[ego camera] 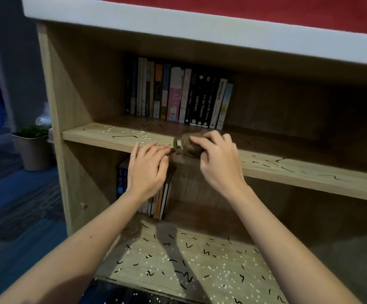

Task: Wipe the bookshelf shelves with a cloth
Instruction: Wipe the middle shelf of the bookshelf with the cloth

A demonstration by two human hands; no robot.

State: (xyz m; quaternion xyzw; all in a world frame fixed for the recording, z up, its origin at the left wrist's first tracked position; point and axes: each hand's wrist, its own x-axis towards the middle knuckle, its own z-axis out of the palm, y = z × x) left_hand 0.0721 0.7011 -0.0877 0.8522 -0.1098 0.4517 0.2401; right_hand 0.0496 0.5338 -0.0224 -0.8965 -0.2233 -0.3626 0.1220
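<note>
Cloth (185, 145) bunched, long axis along shelf (103, 137) edge, tag end leftward; right hand (217, 159) grips it; left hand (149, 165) fingers straight.

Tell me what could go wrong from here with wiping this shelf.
1. The right hand grips the cloth at the front edge of the middle shelf; specks swept forward may miss the left hand and fall onto the lower shelf.
2. Wiping backward could push scraps against the books.
</note>
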